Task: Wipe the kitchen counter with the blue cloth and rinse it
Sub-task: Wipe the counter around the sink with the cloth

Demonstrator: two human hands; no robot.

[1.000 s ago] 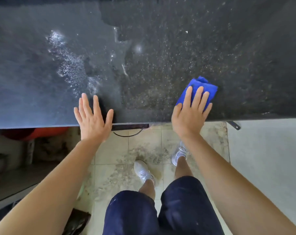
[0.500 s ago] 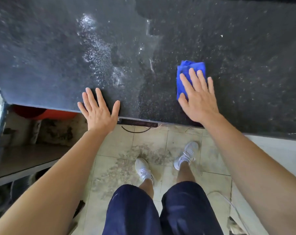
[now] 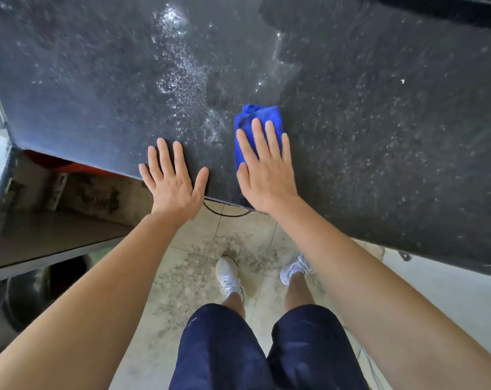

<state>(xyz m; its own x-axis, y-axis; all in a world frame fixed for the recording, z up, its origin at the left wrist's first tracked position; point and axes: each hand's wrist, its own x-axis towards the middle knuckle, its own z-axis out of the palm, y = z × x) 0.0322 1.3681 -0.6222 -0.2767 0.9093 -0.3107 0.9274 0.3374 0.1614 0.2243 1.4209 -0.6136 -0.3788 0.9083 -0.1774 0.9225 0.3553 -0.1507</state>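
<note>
Your right hand (image 3: 267, 175) lies flat on the blue cloth (image 3: 262, 115), fingers straight and close together, palm pressing it to the counter (image 3: 379, 136). Nothing is gripped: the cloth is simply pinned under the hand, its folded far end showing beyond your fingertips. Over the last second that hand has swept the cloth leftwards across the dark stone, from well to the right of the pale wet streak (image 3: 182, 80) to just beside the streak's near end, where the cloth's left edge now seems to touch the glistening droplets. Your left hand (image 3: 172, 184) has kept its place throughout, spread wide with fingers straight, resting on the counter on the near side of the streak, the heel of the palm over the front edge, holding nothing. I judge from the sweep that the stretch to the right of the streak has had one pass, though it looks speckled with fine grit, so one pass may not have been enough. The streak itself and the stone to the left of it look untouched. You're early to midway in the wiping; the rinse is not yet begun, and no tap or sink is in view. The next stroke, to my mind, should carry the cloth through the streak, and your left hand sits close to that path, so you'd likely need to lift it. Keep the palm down firmly: a folded cloth under flat fingers can slip or bunch on wet stone.
</note>
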